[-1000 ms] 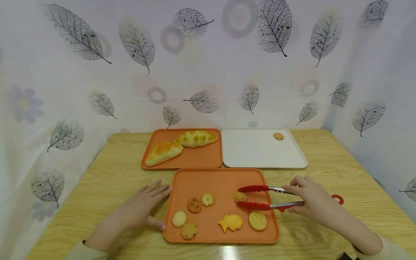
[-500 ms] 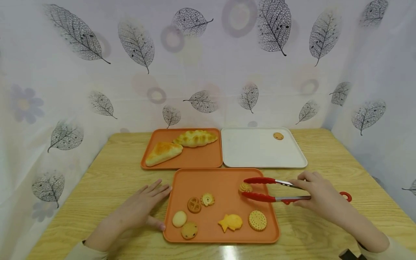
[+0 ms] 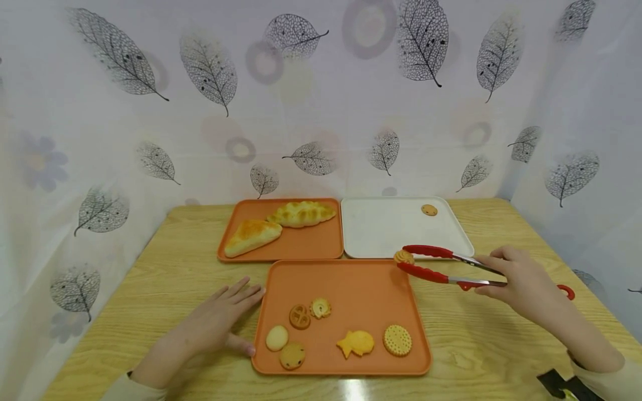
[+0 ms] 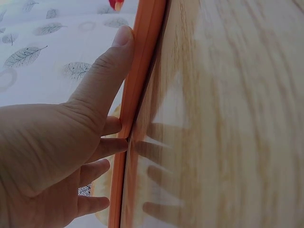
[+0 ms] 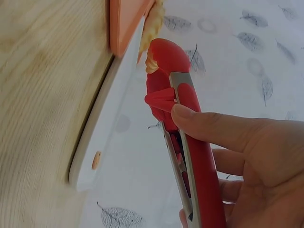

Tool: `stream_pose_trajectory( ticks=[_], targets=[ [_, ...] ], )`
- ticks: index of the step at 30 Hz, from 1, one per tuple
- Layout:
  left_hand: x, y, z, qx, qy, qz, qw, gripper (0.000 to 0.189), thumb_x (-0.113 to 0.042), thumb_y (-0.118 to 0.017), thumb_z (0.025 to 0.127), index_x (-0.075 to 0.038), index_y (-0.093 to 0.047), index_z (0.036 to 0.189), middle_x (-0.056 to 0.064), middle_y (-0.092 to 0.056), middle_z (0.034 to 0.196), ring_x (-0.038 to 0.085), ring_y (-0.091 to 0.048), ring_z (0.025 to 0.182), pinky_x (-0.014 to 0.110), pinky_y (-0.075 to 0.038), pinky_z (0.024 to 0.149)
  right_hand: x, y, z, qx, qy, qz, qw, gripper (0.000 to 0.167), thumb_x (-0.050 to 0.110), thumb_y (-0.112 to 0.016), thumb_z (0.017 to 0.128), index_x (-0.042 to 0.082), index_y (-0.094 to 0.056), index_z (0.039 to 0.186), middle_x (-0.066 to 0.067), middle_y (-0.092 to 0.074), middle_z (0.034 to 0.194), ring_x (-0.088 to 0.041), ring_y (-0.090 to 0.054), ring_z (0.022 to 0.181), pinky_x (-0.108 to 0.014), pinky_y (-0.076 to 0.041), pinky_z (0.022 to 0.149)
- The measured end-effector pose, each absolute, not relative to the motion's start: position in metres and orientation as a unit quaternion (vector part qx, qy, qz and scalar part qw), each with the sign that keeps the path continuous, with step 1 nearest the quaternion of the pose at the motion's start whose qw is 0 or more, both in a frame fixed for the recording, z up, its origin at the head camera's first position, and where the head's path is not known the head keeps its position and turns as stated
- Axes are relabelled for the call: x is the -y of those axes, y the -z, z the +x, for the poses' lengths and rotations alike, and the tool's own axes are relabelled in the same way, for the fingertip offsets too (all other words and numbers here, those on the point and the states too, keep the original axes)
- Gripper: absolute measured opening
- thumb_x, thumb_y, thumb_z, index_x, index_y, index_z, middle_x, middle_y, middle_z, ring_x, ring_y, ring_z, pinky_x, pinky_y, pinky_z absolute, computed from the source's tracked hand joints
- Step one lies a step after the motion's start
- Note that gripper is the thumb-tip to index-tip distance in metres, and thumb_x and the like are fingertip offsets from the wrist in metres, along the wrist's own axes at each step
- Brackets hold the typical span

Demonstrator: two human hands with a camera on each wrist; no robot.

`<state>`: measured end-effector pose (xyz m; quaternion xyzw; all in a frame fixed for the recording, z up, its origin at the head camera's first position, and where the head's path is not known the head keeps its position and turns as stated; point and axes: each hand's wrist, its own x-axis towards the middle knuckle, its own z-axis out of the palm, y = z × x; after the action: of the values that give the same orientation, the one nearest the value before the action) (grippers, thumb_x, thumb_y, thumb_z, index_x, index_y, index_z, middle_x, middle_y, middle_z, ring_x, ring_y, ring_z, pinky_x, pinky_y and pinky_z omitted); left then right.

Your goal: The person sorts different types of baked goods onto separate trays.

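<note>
My right hand [image 3: 524,284] grips a pair of red-tipped metal tongs [image 3: 453,281] around both arms. Between the tong tips sits a swirl cookie [image 3: 403,257], over the far right corner of the front orange tray [image 3: 346,278] and near the white tray's front edge. In the right wrist view, the thumb presses the upper arm of the tongs [image 5: 190,133], and the swirl cookie [image 5: 151,64] peeks out at the tips. My left hand [image 3: 213,323] lies with spread fingers against the left rim of the front tray; in the left wrist view its thumb touches the tray rim [image 4: 142,61].
On the front tray lie a fish-shaped cookie [image 3: 358,342], a round dotted cracker [image 3: 397,340], a pretzel-like cookie [image 3: 300,316] and several others. Behind it stand a white tray [image 3: 391,228] with one small cookie [image 3: 429,210] and an orange tray [image 3: 311,245] with two breads [image 3: 301,214].
The right hand has moved the tongs and swirl cookie away from me and to the right, up from the front tray toward the white tray. My left hand has stayed put.
</note>
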<state>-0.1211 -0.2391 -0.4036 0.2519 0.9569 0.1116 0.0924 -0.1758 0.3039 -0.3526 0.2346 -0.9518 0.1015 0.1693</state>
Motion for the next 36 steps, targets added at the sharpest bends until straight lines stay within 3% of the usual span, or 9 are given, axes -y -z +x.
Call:
stream_pose_trajectory(
  ticks=[11,22,28,36],
  targets=[
    [0.239,0.404,-0.121,-0.957,-0.111,0.253,0.089,0.111,-0.078,-0.057,0.069,-0.01,-0.033,0.153,0.013,-0.034,0.157,0.039,-0.02,0.149,0.065,-0.026,0.114,-0.337,0.354,-0.201,0.964,-0.098,0.19,0.161,0.053,0.014,-0.088,0.063,-0.011,-0.069,0.106,-0.017,-0.058,0.086,-0.021,-0.048,0.07,-0.025,-0.035,0.054],
    [0.24,0.402,-0.121,-0.956,-0.114,0.256,0.088,0.11,-0.078,-0.056,0.069,-0.011,-0.033,0.153,0.014,-0.034,0.157,0.04,-0.021,0.149,0.065,-0.026,0.114,-0.357,0.36,-0.219,0.986,-0.091,0.117,0.074,0.063,0.024,-0.083,0.074,-0.014,-0.061,0.119,-0.032,-0.056,0.102,-0.045,-0.052,0.085,-0.042,-0.045,0.058],
    [0.239,0.403,-0.121,-0.957,-0.116,0.251,0.091,0.11,-0.078,-0.057,0.069,-0.011,-0.033,0.153,0.013,-0.034,0.158,0.038,-0.02,0.149,0.064,-0.025,0.115,-0.366,0.364,-0.225,0.991,-0.069,0.103,0.05,0.068,0.031,-0.082,0.076,-0.013,-0.059,0.122,-0.034,-0.055,0.103,-0.046,-0.051,0.086,-0.037,-0.042,0.054],
    [0.24,0.402,-0.122,-0.956,-0.111,0.255,0.093,0.111,-0.079,-0.056,0.069,-0.011,-0.033,0.153,0.014,-0.035,0.157,0.04,-0.021,0.149,0.065,-0.026,0.113,-0.373,0.368,-0.231,0.993,-0.067,0.095,0.032,0.071,0.034,-0.08,0.077,-0.014,-0.057,0.124,-0.035,-0.053,0.103,-0.049,-0.05,0.087,-0.04,-0.045,0.055]
  ],
)
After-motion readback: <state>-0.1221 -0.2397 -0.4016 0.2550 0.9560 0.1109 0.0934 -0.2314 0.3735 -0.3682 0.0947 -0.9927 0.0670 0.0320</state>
